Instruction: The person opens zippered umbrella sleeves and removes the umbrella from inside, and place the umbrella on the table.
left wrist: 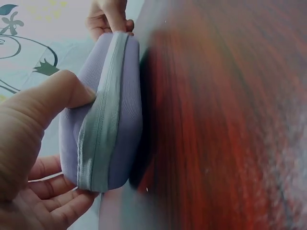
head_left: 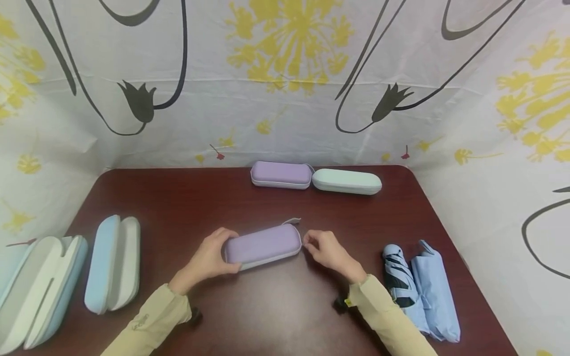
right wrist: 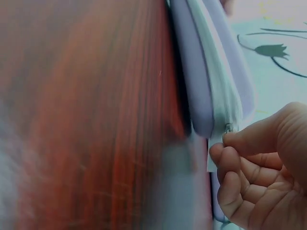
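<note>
A purple zippered case (head_left: 263,245) with a pale zipper band lies on the dark table in front of me. My left hand (head_left: 208,257) grips its left end, with the thumb (left wrist: 72,91) pressing the near side by the zipper band (left wrist: 103,120) and the fingers round the far side. At the right end of the case my right hand (head_left: 327,249) pinches the small zipper pull (right wrist: 229,128) between thumb and fingertips. The zipper looks closed along the side seen in the left wrist view. A grey strap loop (head_left: 292,220) sticks out behind the case's right end.
Another purple case (head_left: 281,174) and a mint green case (head_left: 347,181) stand along the back edge. At the left are two opened light-blue cases, one narrow (head_left: 103,267) and one larger (head_left: 73,287). Two folded blue umbrellas (head_left: 403,282) (head_left: 436,291) lie at the right.
</note>
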{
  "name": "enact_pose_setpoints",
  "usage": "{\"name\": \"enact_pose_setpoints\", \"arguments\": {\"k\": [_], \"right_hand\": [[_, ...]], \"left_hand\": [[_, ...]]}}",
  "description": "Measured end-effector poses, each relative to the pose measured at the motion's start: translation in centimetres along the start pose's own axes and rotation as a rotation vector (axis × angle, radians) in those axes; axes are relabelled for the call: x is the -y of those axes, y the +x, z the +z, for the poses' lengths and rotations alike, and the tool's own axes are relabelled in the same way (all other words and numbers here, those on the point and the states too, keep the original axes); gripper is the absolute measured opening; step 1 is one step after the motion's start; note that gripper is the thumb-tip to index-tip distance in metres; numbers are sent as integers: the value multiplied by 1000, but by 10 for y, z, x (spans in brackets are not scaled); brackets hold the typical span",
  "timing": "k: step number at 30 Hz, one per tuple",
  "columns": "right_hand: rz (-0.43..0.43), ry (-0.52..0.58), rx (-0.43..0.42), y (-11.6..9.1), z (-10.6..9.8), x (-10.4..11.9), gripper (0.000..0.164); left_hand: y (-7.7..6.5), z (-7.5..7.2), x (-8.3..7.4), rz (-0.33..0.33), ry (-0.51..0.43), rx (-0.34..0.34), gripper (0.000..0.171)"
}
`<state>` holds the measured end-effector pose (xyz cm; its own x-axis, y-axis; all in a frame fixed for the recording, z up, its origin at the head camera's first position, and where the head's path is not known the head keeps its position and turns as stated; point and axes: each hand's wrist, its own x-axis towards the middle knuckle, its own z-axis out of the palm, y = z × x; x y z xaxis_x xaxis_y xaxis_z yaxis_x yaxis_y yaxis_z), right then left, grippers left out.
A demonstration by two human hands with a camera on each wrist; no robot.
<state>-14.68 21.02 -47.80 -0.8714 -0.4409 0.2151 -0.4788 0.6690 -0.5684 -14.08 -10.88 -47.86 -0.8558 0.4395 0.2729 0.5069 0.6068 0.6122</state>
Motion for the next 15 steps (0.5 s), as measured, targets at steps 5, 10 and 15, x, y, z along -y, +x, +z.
{"name": "enact_pose_setpoints", "arguments": {"k": [5, 10, 15], "right_hand": [[16, 33, -5, -5, 1, 7, 14], [30, 56, -21, -7, 2, 14, 12], [42, 82, -40, -8, 6, 19, 11]], "left_hand": [[-2, 1, -3, -61, 9, -12, 59], [-2, 6, -6, -104, 34, -36, 61], [-3, 9, -12, -137, 55, -50, 60]]}}
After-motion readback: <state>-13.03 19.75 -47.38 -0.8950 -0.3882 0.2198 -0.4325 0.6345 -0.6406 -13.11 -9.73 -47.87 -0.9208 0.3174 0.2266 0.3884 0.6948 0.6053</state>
